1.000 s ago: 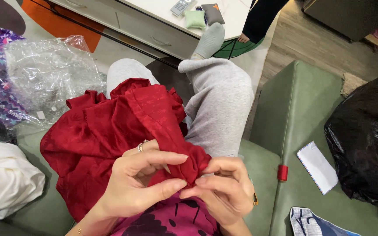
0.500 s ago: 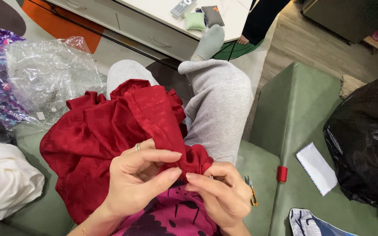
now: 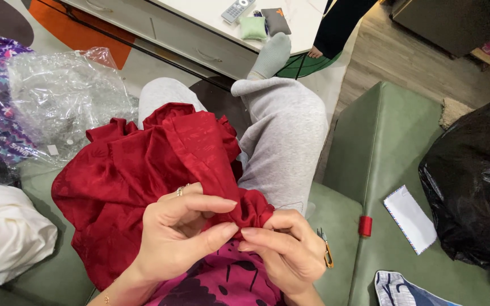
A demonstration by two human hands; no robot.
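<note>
Left hand (image 3: pixel 185 241) and right hand (image 3: pixel 287 252) both pinch in a tight grip the bunched, shiny red fabric (image 3: pixel 143 170) with woven pattern

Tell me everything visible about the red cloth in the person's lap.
The red cloth is deep red with a faint woven sheen, crumpled and folded in loose ridges. It lies over the lap and grey trouser legs, spilling onto the green seat. The left hand and right hand pinch a bunched edge together.
</note>
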